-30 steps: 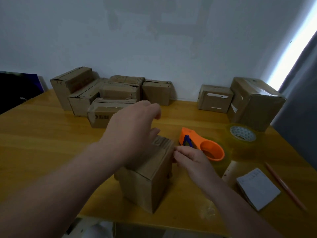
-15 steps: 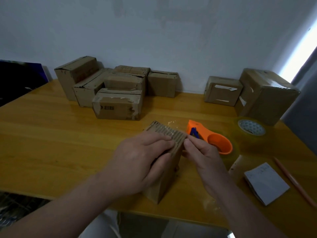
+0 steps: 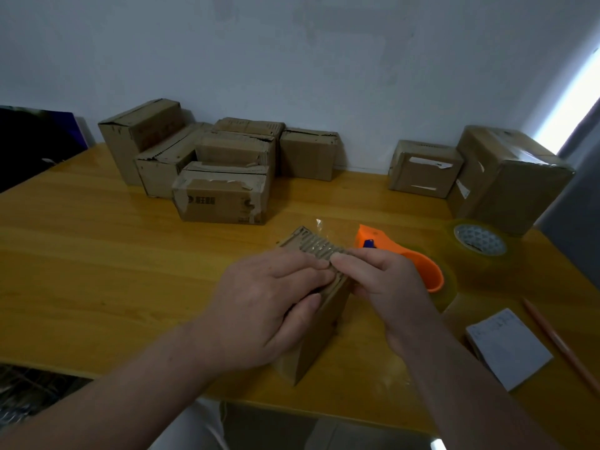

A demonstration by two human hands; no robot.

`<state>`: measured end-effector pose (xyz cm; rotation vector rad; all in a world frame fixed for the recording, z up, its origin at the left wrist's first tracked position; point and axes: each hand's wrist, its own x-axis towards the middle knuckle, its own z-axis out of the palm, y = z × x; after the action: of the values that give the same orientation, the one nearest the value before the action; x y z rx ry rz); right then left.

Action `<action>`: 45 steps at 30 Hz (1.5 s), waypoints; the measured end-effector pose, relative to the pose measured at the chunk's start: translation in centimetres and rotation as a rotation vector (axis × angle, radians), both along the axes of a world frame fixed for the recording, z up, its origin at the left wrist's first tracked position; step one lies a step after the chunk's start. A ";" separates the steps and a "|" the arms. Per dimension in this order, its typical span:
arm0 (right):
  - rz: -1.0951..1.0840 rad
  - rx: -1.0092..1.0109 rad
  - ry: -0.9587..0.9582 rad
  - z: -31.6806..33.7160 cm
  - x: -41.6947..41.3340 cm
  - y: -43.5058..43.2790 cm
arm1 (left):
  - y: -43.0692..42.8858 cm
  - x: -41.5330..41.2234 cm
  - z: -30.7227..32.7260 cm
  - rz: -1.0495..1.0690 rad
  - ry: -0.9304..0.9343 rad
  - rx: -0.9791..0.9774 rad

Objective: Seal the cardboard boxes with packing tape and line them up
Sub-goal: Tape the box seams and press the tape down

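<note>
1. We see the small cardboard box [image 3: 313,332] standing on end on the yellow wooden surface [image 3: 97,254], near the front edge. Its ragged corrugated top faces up. It is in the same spot as a second ago, just in front of the orange tape dispenser [image 3: 389,246].
2. The left hand [image 3: 269,306] has changed most. A second ago it hung raised above the box, half a second ago it had dropped onto it, and now it grips the box. Its fingers curl over the top edge and its thumb presses the near face.
3. The right hand [image 3: 386,287] has risen from the box's right side to its top right edge. It pinches there between thumb and forefinger, and its fingertips nearly meet those of the left hand.
4. A strip of clear tape [image 3: 319,222] sticks up behind the far top edge of the box. It could not be made out a second ago.
5. The dispenser lies just right of the box and behind the right hand, where it was before. A roll of clear tape [image 3: 480,254] sits further right.
6. A group of cardboard boxes [image 3: 224,196] stands at the back left against the wall, and two more cardboard boxes [image 3: 423,168] stand at the back right. None has moved.
7. A white notepad [image 3: 506,347] and a pencil [image 3: 565,345] lie at the right front, as they did earlier.
</note>
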<state>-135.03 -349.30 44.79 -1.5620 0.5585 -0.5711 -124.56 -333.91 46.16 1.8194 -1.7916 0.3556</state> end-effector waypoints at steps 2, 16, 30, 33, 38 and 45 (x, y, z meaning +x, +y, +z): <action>-0.062 -0.055 0.017 -0.2 0.3 0.1 | 0.0 -0.1 0.0 -0.002 0.004 -0.002; -0.421 -0.633 -0.001 -0.8 1.5 0.4 | 0.0 0.1 0.1 -0.022 0.071 0.000; -0.280 -0.581 0.098 1.8 2.7 0.3 | -0.5 1.2 1.5 0.467 0.561 -0.022; -0.319 -0.564 0.054 1.5 2.9 0.6 | -0.7 2.5 1.8 0.333 0.593 0.220; -0.376 -0.522 0.003 0.9 3.1 0.9 | -1.0 3.2 2.1 0.190 0.360 0.438; -0.401 -0.466 -0.028 0.4 3.1 0.9 | -1.1 3.0 2.8 0.189 0.100 0.519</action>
<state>-131.94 -348.40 45.22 -1.8858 0.7621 -1.0849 -121.56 -335.00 48.95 2.3196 -1.7547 -0.1501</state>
